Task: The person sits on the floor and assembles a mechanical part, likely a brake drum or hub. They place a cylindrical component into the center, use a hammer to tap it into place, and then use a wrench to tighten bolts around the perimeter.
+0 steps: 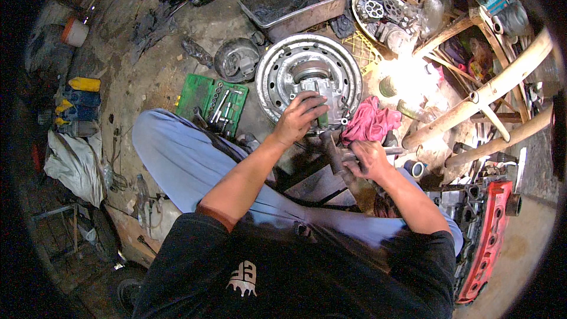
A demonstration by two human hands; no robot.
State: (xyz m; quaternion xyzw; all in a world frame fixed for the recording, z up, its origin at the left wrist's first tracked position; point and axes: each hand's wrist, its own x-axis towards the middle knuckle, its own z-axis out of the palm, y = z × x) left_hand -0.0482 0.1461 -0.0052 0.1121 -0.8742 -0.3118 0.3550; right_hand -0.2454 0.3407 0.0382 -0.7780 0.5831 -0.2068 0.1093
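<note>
By metal casting (337,104), hands (301,119) apart, fingers (314,100) bent

I can make out one printed mark: a pale, block-lettered emblem (243,277) with a dripping lower edge, on the near black shirt (319,272).

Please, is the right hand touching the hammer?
Touching. In the head view, the right hand is closed around the handle of the hammer.

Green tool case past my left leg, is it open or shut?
Open: the green tool case has its two halves spread side by side, and the silvery tools inside show uncovered.
</note>
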